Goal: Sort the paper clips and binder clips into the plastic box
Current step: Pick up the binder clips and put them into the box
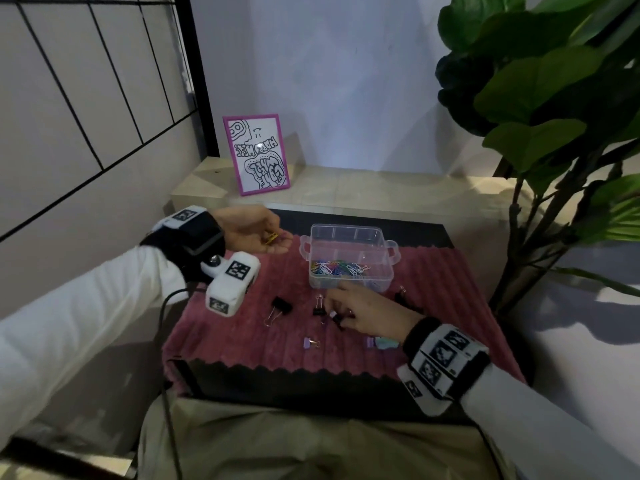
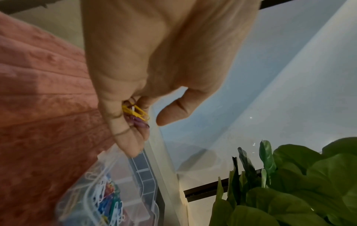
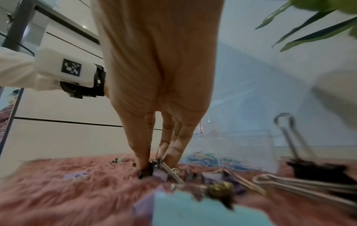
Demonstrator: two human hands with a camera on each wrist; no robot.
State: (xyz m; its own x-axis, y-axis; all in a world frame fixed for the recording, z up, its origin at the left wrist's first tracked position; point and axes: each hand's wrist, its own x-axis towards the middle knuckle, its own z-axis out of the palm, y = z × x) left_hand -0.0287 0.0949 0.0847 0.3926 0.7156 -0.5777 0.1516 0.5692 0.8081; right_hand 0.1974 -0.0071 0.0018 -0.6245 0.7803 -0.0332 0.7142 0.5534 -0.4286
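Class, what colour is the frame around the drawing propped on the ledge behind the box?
Pink-purple frame; it shows best in the head view.

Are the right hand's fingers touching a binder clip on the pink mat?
Touching. The right wrist view shows the right hand reaching down, its fingertips pinching a small purple binder clip that lies on the pink mat.

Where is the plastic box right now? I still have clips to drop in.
In the head view, the plastic box sits at the far middle of the pink mat, between both hands.
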